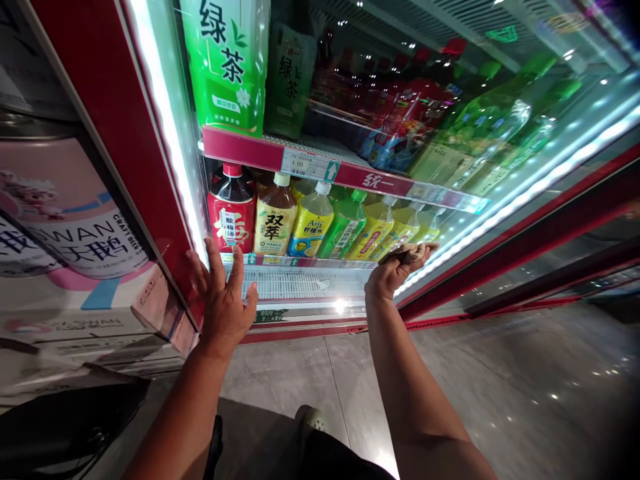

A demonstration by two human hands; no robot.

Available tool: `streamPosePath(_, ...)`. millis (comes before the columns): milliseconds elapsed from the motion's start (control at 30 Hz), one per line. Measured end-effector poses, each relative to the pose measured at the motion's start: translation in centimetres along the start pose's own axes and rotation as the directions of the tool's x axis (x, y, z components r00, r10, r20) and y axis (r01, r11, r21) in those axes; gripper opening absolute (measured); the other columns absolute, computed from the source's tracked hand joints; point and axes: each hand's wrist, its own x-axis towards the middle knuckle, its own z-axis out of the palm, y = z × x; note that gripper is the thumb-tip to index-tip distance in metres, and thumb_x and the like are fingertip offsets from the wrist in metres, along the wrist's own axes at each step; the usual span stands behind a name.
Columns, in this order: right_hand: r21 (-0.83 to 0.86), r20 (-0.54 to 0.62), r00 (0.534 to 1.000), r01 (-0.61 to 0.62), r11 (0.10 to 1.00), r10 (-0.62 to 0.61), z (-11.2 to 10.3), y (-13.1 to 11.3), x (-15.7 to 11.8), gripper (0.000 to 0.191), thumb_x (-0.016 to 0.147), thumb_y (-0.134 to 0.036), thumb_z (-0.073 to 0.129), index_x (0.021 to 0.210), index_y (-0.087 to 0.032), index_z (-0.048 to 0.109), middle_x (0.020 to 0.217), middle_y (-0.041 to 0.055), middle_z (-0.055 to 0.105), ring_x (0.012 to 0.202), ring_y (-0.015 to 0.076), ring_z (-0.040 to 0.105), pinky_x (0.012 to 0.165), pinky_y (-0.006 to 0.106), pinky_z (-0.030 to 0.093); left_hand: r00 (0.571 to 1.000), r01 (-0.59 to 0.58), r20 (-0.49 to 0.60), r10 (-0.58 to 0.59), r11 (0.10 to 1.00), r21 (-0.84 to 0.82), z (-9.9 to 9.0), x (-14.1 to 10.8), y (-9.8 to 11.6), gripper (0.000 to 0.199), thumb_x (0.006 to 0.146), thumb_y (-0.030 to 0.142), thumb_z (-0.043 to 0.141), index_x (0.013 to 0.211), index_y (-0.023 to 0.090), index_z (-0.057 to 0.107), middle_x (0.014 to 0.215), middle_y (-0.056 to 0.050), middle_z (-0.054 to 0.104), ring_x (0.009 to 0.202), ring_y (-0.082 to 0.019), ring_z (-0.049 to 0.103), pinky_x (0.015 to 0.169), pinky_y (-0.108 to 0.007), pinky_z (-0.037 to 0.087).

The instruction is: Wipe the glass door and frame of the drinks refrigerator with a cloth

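Observation:
My left hand (223, 300) has its fingers spread, with nothing in it, in front of the cooler's lit left edge and just below a red-labelled bottle (231, 210). At the cooler's right side, my right hand (395, 270) is closed on a crumpled brown cloth (407, 253). Right of the red bottle stand a bottle with a cream label (275, 223), a yellow and blue one (311, 223), a green one (345, 227) and several yellow ones. A red-edged shelf (245, 148) above them carries a large green tea bottle (227, 73).
Below the bottles is a white wire rack (285, 283). Stacked cartons (165, 307) and big pink cans (75, 207) stand at the left, above a black bag (65, 427). Reflective glass covers the upper right. Grey floor tiles (280, 380) and a shoe (314, 421) show below.

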Motion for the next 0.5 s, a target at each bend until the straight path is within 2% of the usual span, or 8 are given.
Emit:
streamPosePath(67, -0.006, -0.088, 0.995, 0.042, 0.999, -0.042, -0.2, 0.3, 0.4, 0.076, 0.083, -0.016, 0.034, 0.158, -0.018, 0.025, 0.161, 0.0134, 0.035, 0.158, 0.0157, 0.025, 0.131, 0.046, 0.022, 1.0, 0.003, 0.004, -0.003, 1.0, 0.0, 0.0, 0.0, -0.1, 0.1, 0.089, 0.016, 0.064, 0.166, 0.038, 0.003, 0.173, 0.001, -0.023, 0.154, -0.041, -0.028, 0.126, -0.075, -0.001)
streamPosePath(100, -0.006, -0.107, 0.994, 0.024, 1.0, -0.025, -0.3, 0.7, 0.5, 0.074, 0.084, -0.018, 0.034, 0.158, -0.018, 0.026, 0.159, 0.0145, 0.037, 0.155, 0.017, 0.031, 0.129, 0.047, 0.027, 1.0, 0.004, 0.005, -0.004, 1.0, 0.0, 0.0, 0.0, -0.1, 0.1, 0.089, 0.016, 0.064, 0.166, 0.038, 0.003, 0.173, 0.001, -0.023, 0.154, -0.041, -0.028, 0.126, -0.075, -0.001)
streamPosePath(233, 0.029, -0.117, 0.977, -0.177, 0.984, 0.179, -0.6, 2.0, 0.4, 0.072, 0.088, -0.017, 0.03, 0.159, -0.014, 0.016, 0.15, 0.0186, 0.045, 0.141, 0.0192, 0.052, 0.12, 0.051, 0.042, 1.0, 0.003, 0.005, -0.003, 1.0, -0.006, 0.0, 0.0, -0.1, 0.101, 0.089, 0.016, 0.065, 0.166, 0.039, 0.002, 0.173, 0.001, -0.024, 0.155, -0.041, -0.028, 0.125, -0.075, 0.0)
streamPosePath(300, 0.037, -0.116, 0.971, -0.208, 0.977, 0.211, -0.6, 1.8, 1.0, 0.071, 0.09, -0.017, 0.029, 0.16, -0.017, 0.014, 0.154, 0.0169, 0.042, 0.143, 0.0169, 0.049, 0.122, 0.049, 0.041, 1.0, 0.003, 0.006, -0.003, 1.0, -0.015, 0.0, 0.1, -0.1, 0.103, 0.088, 0.016, 0.065, 0.166, 0.039, 0.002, 0.173, 0.001, -0.023, 0.154, -0.042, -0.028, 0.125, -0.076, -0.001)
streamPosePath(433, 0.047, -0.128, 0.989, -0.074, 0.996, 0.08, -0.6, 0.4, 2.8, 0.069, 0.093, -0.019, 0.031, 0.16, -0.025, 0.015, 0.169, 0.0092, 0.024, 0.155, 0.0116, 0.031, 0.129, 0.041, 0.029, 1.0, 0.015, 0.007, -0.015, 1.0, -0.013, -0.1, 0.1, 0.0, 0.105, 0.087, 0.016, 0.067, 0.165, 0.041, 0.001, 0.173, 0.0, -0.023, 0.154, -0.043, -0.027, 0.123, -0.079, -0.002)
streamPosePath(500, 0.043, -0.125, 0.991, -0.05, 0.998, 0.055, -0.7, 0.2, 3.0, 0.068, 0.094, -0.02, 0.032, 0.16, -0.025, 0.017, 0.168, 0.0102, 0.026, 0.153, 0.0128, 0.036, 0.127, 0.04, 0.033, 0.999, 0.029, 0.017, -0.029, 1.0, -0.012, -0.1, 0.1, 0.1, 0.105, 0.087, 0.016, 0.067, 0.165, 0.041, 0.001, 0.173, 0.0, -0.024, 0.154, -0.044, -0.027, 0.123, -0.08, -0.001)
